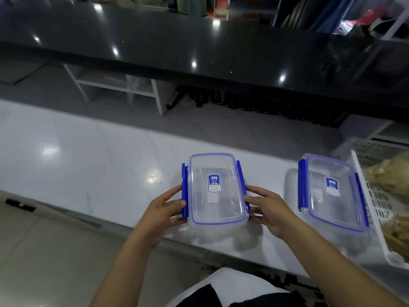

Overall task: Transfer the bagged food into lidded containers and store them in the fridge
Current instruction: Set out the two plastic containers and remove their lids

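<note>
Head view: our left hand and right hand clamp the empty box at the desk edge, six o'clock. We judge a popped clasp could tip it off. At three o'clock, bagged food in the basket is cut off.

Two clear, empty containers with blue-rimmed lids and blue side latches sit apart on the white tabletop, the near container at centre, the second container beside a white basket of bagged food.
</note>
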